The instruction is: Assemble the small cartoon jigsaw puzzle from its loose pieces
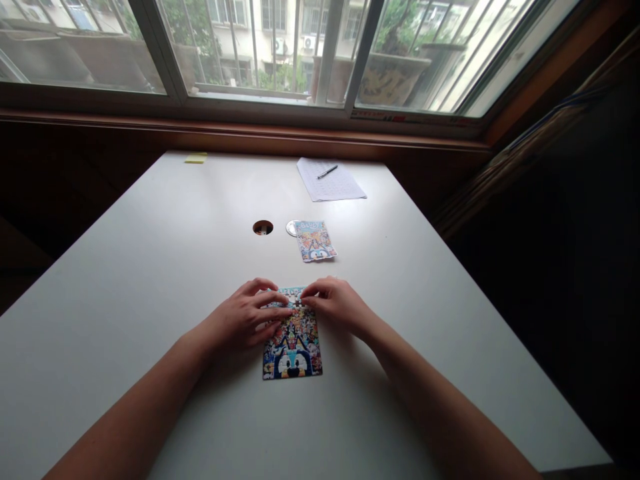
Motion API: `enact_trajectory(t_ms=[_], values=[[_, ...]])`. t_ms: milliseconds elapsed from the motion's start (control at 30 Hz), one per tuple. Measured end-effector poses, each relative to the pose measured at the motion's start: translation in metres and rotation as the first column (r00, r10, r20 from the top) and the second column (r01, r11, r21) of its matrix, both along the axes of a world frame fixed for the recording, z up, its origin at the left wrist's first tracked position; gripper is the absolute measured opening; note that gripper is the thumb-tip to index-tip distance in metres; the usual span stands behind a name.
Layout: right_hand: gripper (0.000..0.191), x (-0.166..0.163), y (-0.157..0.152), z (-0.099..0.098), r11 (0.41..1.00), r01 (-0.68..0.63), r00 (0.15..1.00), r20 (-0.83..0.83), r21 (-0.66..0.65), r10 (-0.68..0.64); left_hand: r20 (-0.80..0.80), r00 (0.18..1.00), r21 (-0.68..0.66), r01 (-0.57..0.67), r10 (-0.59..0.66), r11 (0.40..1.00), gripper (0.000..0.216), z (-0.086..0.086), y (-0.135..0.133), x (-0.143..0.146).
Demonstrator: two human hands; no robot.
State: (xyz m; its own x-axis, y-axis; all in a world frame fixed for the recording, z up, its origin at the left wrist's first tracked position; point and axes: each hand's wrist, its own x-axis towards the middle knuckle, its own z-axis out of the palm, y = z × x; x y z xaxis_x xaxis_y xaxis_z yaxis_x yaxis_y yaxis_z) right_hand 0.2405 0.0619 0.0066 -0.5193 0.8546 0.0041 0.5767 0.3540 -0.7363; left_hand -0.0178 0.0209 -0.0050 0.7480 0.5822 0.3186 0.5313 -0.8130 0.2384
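Note:
A colourful jigsaw puzzle lies flat on the white table in front of me, with a blue cartoon dog's head at its near end. Pale gaps show among the pieces near its far end. My left hand rests over the puzzle's left side, fingers spread and touching the surface. At the far right part of the puzzle, my right hand pinches a small puzzle piece between thumb and fingers, right beside the gaps. The piece is mostly covered by the fingertips.
Beyond the puzzle lies a picture sheet with the same dog, partly over a silvery disc. A round hole opens in the white table. Farther back are papers with a pen and a yellow sticky note.

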Motion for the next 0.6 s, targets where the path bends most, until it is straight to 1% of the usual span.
enact_trajectory(t_ms=[300, 600], values=[[0.011, -0.0018, -0.0008, -0.0014, 0.998, -0.041, 0.997, 0.071, 0.049, 0.038, 0.020, 1.000, 0.011, -0.002, 0.001, 1.000, 0.042, -0.0028, 0.0003, 0.0011], [0.008, -0.0022, -0.0047, -0.0028, 0.995, -0.026, 0.999, 0.028, 0.092, 0.023, -0.031, 0.998, 0.012, -0.045, 0.046, 0.999, 0.042, -0.0035, -0.0015, 0.0071]])
